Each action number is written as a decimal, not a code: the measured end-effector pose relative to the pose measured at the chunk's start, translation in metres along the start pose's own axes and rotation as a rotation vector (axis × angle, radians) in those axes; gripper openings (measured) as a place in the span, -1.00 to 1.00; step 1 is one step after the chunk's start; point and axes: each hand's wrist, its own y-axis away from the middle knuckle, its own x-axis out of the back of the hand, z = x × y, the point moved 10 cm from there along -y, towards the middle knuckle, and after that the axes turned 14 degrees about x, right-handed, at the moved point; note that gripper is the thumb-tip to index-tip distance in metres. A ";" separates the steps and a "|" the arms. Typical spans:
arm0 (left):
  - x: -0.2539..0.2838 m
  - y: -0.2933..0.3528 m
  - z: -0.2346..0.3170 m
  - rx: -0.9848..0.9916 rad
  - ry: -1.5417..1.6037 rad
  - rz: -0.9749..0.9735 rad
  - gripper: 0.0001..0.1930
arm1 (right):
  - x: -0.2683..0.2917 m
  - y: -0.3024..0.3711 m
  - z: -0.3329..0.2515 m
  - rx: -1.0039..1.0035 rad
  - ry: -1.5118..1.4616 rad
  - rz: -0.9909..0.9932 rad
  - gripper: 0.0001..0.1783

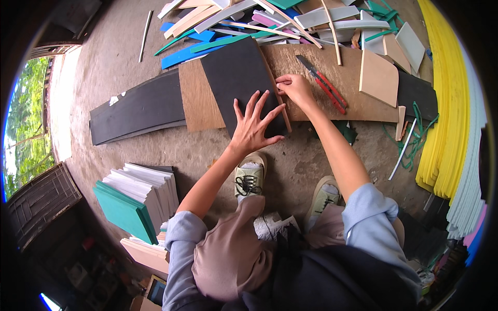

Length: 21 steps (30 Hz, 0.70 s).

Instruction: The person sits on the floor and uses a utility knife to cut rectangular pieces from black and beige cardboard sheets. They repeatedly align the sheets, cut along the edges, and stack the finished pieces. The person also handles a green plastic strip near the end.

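A black foam sheet (233,72) lies at a slant across a long wooden board (332,67). My left hand (251,124) presses flat on its near part, fingers spread. At the sheet's right edge runs a thin brown strip (282,111), and my right hand (294,89) is closed with its fingertips pinched there. Whether the strip is loose or part of the sheet I cannot tell. A red utility knife (329,90) with its blade out rests on the board, just right of my right hand and not held. A beige foam piece (378,78) lies further right.
Foam offcuts (311,23) in several colours pile up beyond the board. Yellow sheets (441,103) are stacked along the right. White sheets (150,189) and green sheets (122,212) stand at the lower left. My shoes (250,179) are just before the board.
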 end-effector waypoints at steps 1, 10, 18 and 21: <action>0.009 -0.004 -0.010 0.060 0.074 0.060 -0.11 | 0.001 0.002 0.000 -0.012 -0.061 0.019 -0.84; 0.029 -0.059 -0.058 0.017 -0.024 0.108 0.27 | 0.086 0.024 -0.048 0.233 1.071 0.125 -0.50; 0.006 -0.078 -0.073 0.034 -0.023 0.029 0.39 | 0.080 0.026 -0.044 0.281 1.071 0.096 -0.57; 0.001 -0.078 -0.075 0.047 -0.026 0.035 0.41 | 0.082 0.024 -0.040 0.284 0.984 0.103 -0.62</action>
